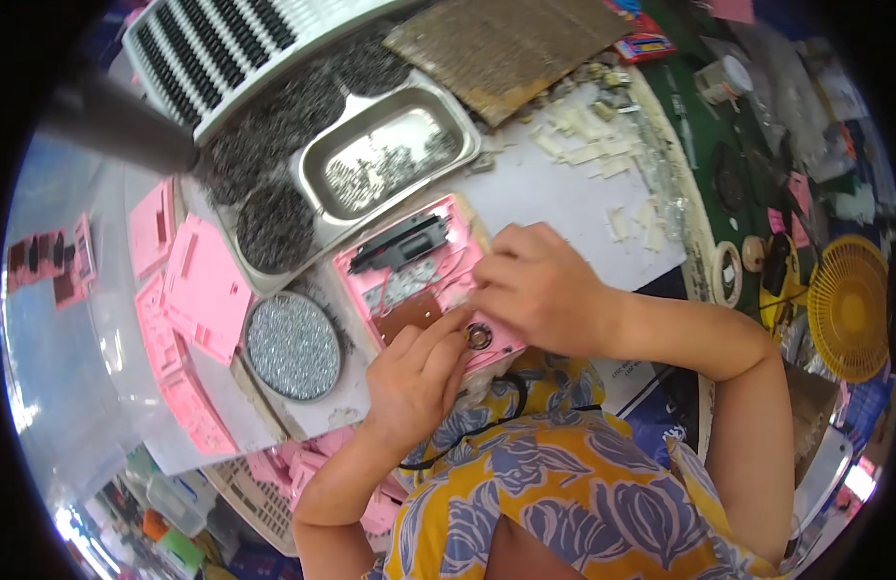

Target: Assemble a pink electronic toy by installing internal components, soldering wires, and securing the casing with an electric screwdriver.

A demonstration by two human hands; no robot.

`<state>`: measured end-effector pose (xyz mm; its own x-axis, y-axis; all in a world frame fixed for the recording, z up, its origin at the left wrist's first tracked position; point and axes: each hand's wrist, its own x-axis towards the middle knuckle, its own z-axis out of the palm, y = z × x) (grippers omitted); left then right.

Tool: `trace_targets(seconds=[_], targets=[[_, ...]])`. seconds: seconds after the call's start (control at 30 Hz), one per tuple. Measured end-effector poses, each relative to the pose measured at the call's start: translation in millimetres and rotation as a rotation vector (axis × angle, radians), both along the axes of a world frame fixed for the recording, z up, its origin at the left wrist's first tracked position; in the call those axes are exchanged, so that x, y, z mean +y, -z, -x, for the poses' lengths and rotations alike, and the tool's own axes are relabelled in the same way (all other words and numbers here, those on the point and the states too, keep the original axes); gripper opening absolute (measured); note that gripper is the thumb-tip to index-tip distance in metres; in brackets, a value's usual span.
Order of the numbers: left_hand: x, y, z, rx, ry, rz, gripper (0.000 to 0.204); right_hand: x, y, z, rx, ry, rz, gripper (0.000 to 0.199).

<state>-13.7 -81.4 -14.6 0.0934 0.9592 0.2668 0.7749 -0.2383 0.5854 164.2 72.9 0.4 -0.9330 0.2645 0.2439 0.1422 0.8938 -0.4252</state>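
Note:
A pink plastic casing (506, 350) lies open on the table in front of me. Inside it are a black mechanism (399, 246), a brown circuit board (406, 320), thin red wires (430, 287) and a small round speaker (479, 335). My left hand (414, 374) rests over the casing's near edge, its fingers bent together and the tips beside the speaker. Above the casing's right side, my right hand (543, 290) is closed in a pinch. Whatever lies between its fingertips is hidden. Both hands' fingertips come close together near the wires.
Behind the casing sits a metal tray (387, 155) of small metal parts, among heaps of dark screws (276, 227). A round dish (293, 346) of silvery pieces and pink panels (206, 290) stand left. White strips (593, 140) and cardboard (511, 48) lie at the back right.

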Motion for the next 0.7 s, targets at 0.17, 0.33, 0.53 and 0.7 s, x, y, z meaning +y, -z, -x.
trace_targets(seconds=[0.17, 0.33, 0.53, 0.7], targets=[[1.5, -5.3, 0.2, -0.028, -0.006, 0.011, 0.024, 70.9, 9.0, -25.6, 0.155, 0.078, 0.348, 0.019], [3.3, -7.2, -0.2, -0.064, 0.005, 0.032, 0.025, 169.5, 11.8, -82.0, -0.145, 0.765, -0.087, 0.021], [12.4, -33.9, 2.0, -0.288, -0.047, 0.168, 0.022, 172.0, 22.0, -78.8, -0.118, 0.703, -0.25, 0.024], [59.5, -58.0, 0.3, -0.571, -0.208, 0.302, 0.013, 100.6, -25.1, -50.8, 0.175, 0.403, 0.167, 0.022]])
